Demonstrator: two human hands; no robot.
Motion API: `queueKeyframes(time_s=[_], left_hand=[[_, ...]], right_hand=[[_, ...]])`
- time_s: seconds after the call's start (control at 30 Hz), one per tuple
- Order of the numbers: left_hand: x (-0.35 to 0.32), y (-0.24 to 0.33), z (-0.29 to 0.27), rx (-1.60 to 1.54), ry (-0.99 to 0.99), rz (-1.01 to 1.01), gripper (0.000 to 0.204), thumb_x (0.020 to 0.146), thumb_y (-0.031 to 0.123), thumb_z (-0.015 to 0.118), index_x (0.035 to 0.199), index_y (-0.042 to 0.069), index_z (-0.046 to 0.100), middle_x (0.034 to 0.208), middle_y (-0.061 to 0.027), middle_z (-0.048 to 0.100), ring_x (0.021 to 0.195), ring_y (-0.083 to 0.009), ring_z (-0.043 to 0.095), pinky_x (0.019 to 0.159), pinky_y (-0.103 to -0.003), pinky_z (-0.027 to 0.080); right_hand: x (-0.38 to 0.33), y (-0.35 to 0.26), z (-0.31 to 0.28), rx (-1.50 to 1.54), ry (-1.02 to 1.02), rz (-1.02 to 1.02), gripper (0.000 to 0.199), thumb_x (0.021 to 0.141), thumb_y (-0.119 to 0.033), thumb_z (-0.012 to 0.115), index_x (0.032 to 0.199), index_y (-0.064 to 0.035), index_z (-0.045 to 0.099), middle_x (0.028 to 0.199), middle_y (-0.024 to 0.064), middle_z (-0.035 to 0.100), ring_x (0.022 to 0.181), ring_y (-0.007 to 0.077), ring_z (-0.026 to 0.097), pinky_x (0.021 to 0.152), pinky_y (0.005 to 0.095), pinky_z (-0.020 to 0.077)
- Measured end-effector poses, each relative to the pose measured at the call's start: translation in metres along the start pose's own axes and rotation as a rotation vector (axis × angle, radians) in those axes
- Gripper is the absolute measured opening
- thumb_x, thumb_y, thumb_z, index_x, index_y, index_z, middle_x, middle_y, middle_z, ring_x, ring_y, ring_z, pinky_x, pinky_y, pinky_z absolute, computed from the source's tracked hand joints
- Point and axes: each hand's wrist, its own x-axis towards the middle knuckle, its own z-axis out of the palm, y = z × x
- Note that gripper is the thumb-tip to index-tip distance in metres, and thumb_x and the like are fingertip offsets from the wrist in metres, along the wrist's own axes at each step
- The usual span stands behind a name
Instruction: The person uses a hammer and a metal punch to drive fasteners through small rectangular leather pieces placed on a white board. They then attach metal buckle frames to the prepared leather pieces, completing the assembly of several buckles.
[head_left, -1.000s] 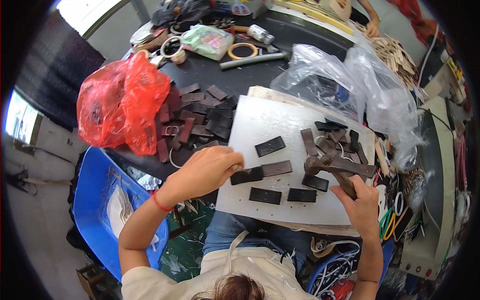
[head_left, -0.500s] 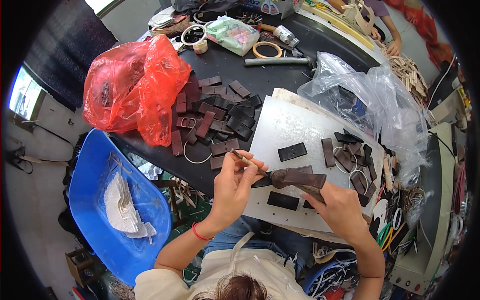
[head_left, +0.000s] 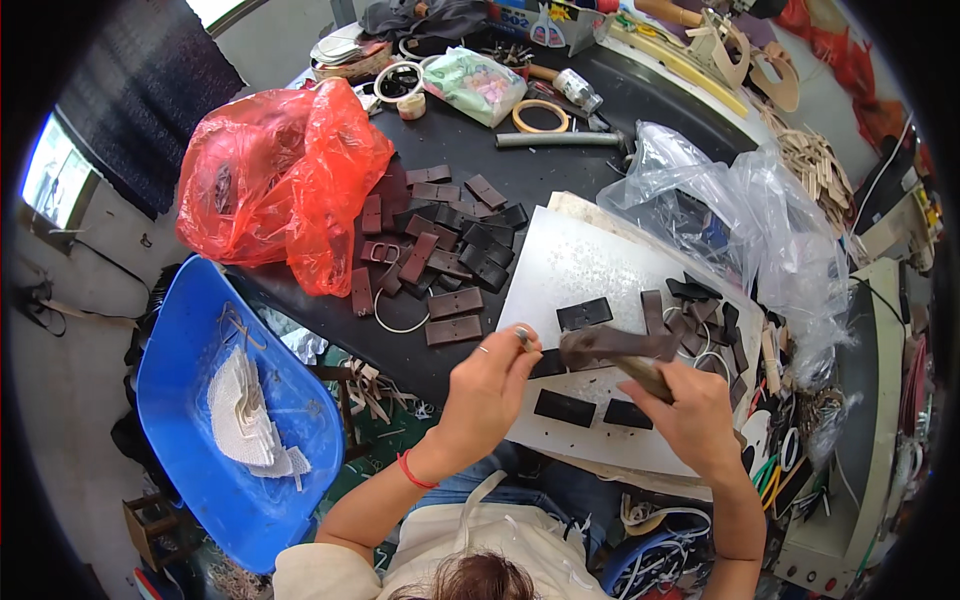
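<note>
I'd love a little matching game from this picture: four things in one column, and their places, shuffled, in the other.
Things
1. Hammer
2. Bracelet
3. Red bag
4. Clear plastic

Places
A. Along the far right edge of the pale board
B. Around the wrist of the left hand
C. Just left of the heap of brown and black pieces
D. In the grip of the right hand

Right pairs: 1-D, 2-B, 3-C, 4-A
</note>
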Motion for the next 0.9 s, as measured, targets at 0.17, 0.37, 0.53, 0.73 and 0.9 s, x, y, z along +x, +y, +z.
queueKeyframes(time_s=[0.17, 0.37, 0.53, 0.73, 0.9], left_hand=[[-0.001, 0.011, -0.003, 0.223, -0.05, 0.135, 0.021, 0.087, -0.002, 0.061, 0.106, 0.004, 0.053, 0.088, -0.0161, 0.063, 0.072, -0.0373, 0.063, 0.059, -0.037, 0.051], [-0.001, 0.009, 0.001, 0.296, -0.093, 0.171, 0.018, 0.087, -0.001, 0.061, 0.103, 0.002, 0.054, 0.087, -0.0167, 0.063, 0.072, -0.0357, 0.064, 0.058, -0.038, 0.051], [0.004, -0.007, -0.002, 0.037, 0.01, -0.014, 0.017, 0.093, 0.005, 0.06, 0.106, -0.001, 0.053, 0.094, -0.0118, 0.065, 0.09, -0.0139, 0.068, 0.069, -0.027, 0.055], [0.013, -0.005, -0.018, -0.391, -0.163, -0.321, 0.021, 0.095, 0.005, 0.056, 0.112, -0.002, 0.047, 0.095, -0.0119, 0.067, 0.092, -0.0156, 0.068, 0.078, -0.027, 0.056], [0.011, -0.001, -0.019, -0.283, -0.207, -0.203, 0.017, 0.095, 0.004, 0.056, 0.109, -0.002, 0.049, 0.097, -0.0104, 0.067, 0.092, -0.0148, 0.067, 0.08, -0.027, 0.055]], right_hand=[[0.012, -0.02, -0.047, 0.151, 0.167, 0.165, 0.027, 0.077, -0.017, 0.08, 0.078, -0.0029, 0.056, 0.055, 0.0049, 0.053, 0.044, 0.0127, 0.051, 0.043, 0.0286, 0.0387], [0.017, -0.011, -0.024, -0.016, 0.105, -0.32, 0.02, 0.087, -0.013, 0.068, 0.078, -0.0016, 0.054, 0.055, 0.0117, 0.054, 0.042, 0.0271, 0.051, 0.042, 0.0332, 0.0397], [0.011, -0.012, -0.021, -0.162, -0.113, -0.059, 0.029, 0.084, -0.024, 0.07, 0.079, -0.0045, 0.05, 0.058, 0.0118, 0.056, 0.051, 0.0325, 0.058, 0.046, 0.0404, 0.0451], [-0.006, -0.005, 0.003, -0.113, -0.173, -0.04, 0.031, 0.086, -0.025, 0.069, 0.079, -0.0037, 0.048, 0.055, 0.014, 0.054, 0.052, 0.0348, 0.057, 0.048, 0.0429, 0.0446], [-0.006, -0.004, 0.002, -0.123, -0.195, -0.039, 0.028, 0.083, -0.023, 0.071, 0.081, -0.0043, 0.049, 0.06, 0.0117, 0.058, 0.054, 0.0327, 0.06, 0.047, 0.0426, 0.0458]])
